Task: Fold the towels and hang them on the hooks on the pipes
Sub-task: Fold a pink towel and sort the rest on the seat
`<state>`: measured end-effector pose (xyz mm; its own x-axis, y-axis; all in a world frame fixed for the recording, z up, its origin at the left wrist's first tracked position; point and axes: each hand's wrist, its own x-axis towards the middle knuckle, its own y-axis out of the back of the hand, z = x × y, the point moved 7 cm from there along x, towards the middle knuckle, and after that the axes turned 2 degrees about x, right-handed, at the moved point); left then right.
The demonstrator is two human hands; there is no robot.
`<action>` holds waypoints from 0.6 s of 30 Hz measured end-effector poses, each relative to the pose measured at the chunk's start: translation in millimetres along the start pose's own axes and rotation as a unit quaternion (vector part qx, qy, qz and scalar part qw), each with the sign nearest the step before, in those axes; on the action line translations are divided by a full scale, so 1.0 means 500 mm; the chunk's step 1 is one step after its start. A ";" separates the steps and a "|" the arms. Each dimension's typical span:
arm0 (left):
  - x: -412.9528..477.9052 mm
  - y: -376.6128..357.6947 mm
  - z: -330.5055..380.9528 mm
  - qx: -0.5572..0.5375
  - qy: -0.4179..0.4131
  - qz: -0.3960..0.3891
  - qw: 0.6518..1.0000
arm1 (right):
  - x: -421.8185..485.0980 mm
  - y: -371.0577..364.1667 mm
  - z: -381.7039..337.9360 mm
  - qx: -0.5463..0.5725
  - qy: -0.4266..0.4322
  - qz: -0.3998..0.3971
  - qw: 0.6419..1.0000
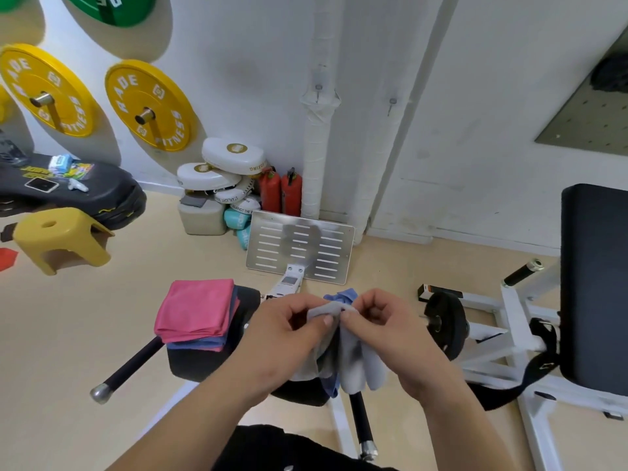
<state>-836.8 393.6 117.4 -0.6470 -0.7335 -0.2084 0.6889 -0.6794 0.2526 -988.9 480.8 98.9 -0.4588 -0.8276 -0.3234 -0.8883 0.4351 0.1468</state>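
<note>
The left hand (289, 334) and right hand (390, 331) pinch the limp pale-grey cloth towel (356, 365) mid-frame; mismatched corners could skew its fold.

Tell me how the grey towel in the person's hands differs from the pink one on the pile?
The grey towel hangs loose and bunched; the pink towel lies folded flat in a neat square. The grey towel is pinched at its top by the left hand and right hand; the pink towel is untouched, resting on folded blue towels. Both are soft cloth towels.
</note>
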 end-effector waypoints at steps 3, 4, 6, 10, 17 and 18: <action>0.000 0.004 0.010 0.032 -0.026 -0.029 0.999 | -0.005 -0.012 -0.018 0.010 0.029 -0.049 0.998; 0.000 0.005 0.009 0.044 -0.034 -0.037 0.998 | -0.005 -0.011 -0.023 0.011 0.041 -0.051 0.998; 0.002 0.009 0.006 0.060 -0.043 -0.032 0.997 | -0.007 -0.013 -0.031 0.013 0.059 -0.058 0.996; 0.010 0.006 -0.001 0.070 -0.050 -0.033 0.996 | -0.010 -0.015 -0.039 0.013 0.070 -0.080 0.994; 0.024 0.011 0.009 0.164 -0.077 -0.041 0.983 | 0.001 0.024 -0.034 -0.110 0.055 -0.053 0.991; 0.028 0.021 0.015 0.157 -0.080 -0.029 0.984 | 0.002 0.037 -0.032 -0.107 0.049 -0.048 0.992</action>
<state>-841.2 376.4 124.1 -0.7423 -0.6646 -0.0852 0.5315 -0.6614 0.5292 -1006.0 482.6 116.2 -0.3621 -0.8968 -0.2541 -0.9068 0.2758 0.3190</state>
